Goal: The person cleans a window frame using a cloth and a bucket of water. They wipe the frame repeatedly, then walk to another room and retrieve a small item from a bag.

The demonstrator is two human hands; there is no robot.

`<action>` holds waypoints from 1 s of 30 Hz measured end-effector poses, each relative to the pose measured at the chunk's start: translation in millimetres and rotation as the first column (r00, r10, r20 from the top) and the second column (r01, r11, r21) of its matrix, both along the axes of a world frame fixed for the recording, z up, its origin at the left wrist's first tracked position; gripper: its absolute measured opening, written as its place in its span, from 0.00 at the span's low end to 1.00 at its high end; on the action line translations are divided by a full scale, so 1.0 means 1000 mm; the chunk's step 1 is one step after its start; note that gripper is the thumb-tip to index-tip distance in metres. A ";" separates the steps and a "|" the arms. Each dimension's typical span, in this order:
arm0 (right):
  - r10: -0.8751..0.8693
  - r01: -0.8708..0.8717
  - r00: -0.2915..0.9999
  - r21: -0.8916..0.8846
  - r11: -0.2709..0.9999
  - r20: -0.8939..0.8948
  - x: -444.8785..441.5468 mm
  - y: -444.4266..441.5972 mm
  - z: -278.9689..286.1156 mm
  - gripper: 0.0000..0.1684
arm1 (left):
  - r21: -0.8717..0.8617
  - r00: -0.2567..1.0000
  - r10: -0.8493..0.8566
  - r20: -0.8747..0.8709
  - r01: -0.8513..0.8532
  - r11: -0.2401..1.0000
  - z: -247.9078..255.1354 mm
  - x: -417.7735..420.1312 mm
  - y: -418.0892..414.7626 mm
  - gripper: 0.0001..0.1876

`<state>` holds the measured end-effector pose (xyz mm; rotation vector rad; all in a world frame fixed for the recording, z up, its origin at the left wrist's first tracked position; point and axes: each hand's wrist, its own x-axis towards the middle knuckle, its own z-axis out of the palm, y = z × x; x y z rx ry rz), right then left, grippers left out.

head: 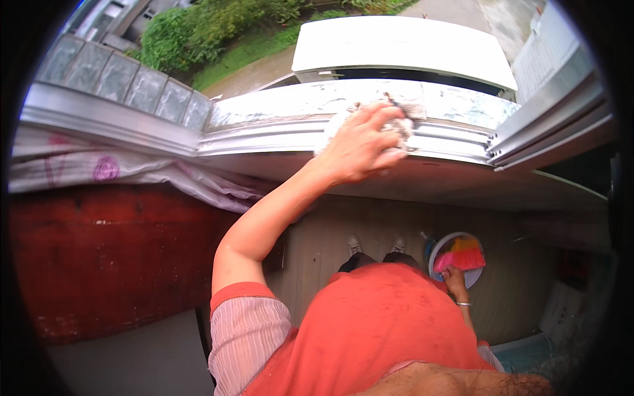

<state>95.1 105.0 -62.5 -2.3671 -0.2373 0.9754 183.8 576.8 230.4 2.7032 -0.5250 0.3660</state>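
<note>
My left hand [364, 141] presses a crumpled, soiled white cloth [334, 126] onto the metal window track [267, 138] and the pale marble-patterned outer ledge [292, 101]. Dark dirt shows at the cloth's far edge. Low on my other side, my right hand [453, 278] grips something at the lower end of pink and orange bristles, which look like those of a brush; its handle is hidden. Behind these bristles [460, 256] is a round white-rimmed bucket [478, 277].
An aluminium window frame [550, 116] rises at the right. Outside the ledge is a white box-shaped unit [401, 47]. A patterned curtain [133, 168] hangs at the left above a dark red wooden surface [114, 257].
</note>
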 end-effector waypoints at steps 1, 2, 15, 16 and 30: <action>-0.018 0.017 1.000 0.020 1.000 0.017 0.001 -0.001 -0.003 0.10 | 0.036 0.997 0.082 0.010 -0.082 0.996 0.000 -0.018 0.022 0.13; -0.035 0.033 0.999 0.040 0.999 0.032 0.004 -0.001 -0.005 0.10 | 0.070 0.986 0.164 0.022 -0.166 0.984 -0.001 -0.038 0.044 0.12; 0.026 -0.034 0.995 0.075 0.997 0.098 0.011 0.020 0.006 0.10 | -0.055 0.397 0.866 0.304 -0.900 0.433 -0.028 -0.156 0.273 0.12; 0.026 -0.033 0.996 0.087 0.996 0.083 0.010 0.024 0.016 0.10 | -0.228 0.331 0.896 0.296 -0.886 0.403 -0.026 -0.150 0.274 0.12; -0.046 -0.652 0.649 0.586 0.481 0.759 0.116 0.299 0.256 0.35 | -0.906 0.956 -0.209 0.207 0.107 -0.408 0.057 -0.069 0.012 0.28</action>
